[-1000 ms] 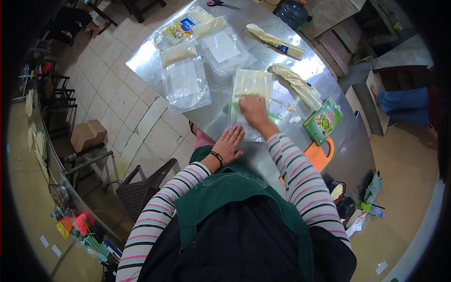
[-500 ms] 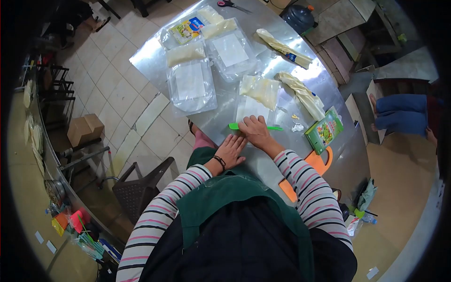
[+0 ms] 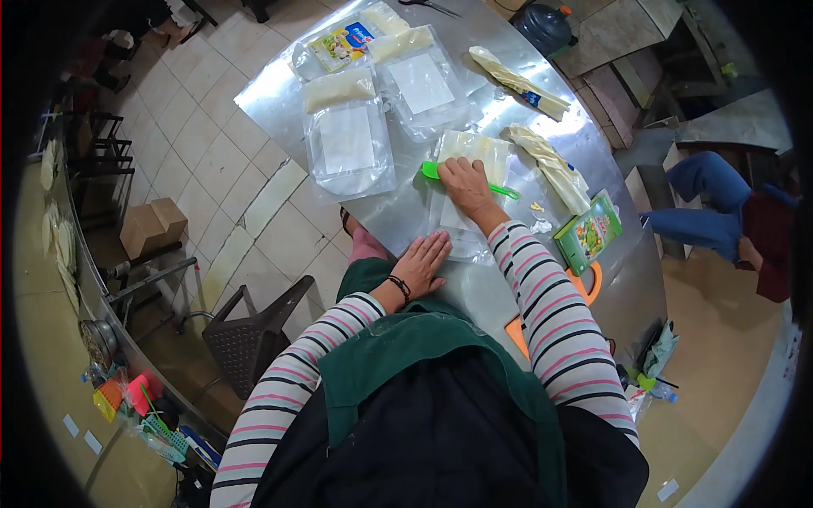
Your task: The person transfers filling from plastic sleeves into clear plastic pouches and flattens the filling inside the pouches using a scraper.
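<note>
The left hand (image 3: pixel 421 264) lies flat on the shiny metal table (image 3: pixel 466 289), fingers out straight and close to each other, with nothing in its grip. Its fingertips are at the near end of a clear bag (image 3: pixel 457 212); I cannot tell if they press on it. An orange board (image 3: pixel 517 337) pokes out on both sides of the right sleeve.

The right hand (image 3: pixel 467 182) is curled closed around a green scraper (image 3: pixel 430 170), whose wide end sticks out to the left and thin end to the right. This hand is over the middle of the bag, just below the pale, soft stuff (image 3: pixel 474 144) at the bag's far end.

To do this well, I think the scraper should lie level and press the same all along, since a sharp tilt could tear the bag. A firm left hand on the near end may stop it from sliding.

To the right are a green box (image 3: pixel 590 233), a white scrap (image 3: pixel 540 226) and a pale wrapped roll (image 3: pixel 549 167). Farther off, two more filled bags (image 3: pixel 349 140) lie at the left, and scissors (image 3: pixel 434 7) sit near the far edge
</note>
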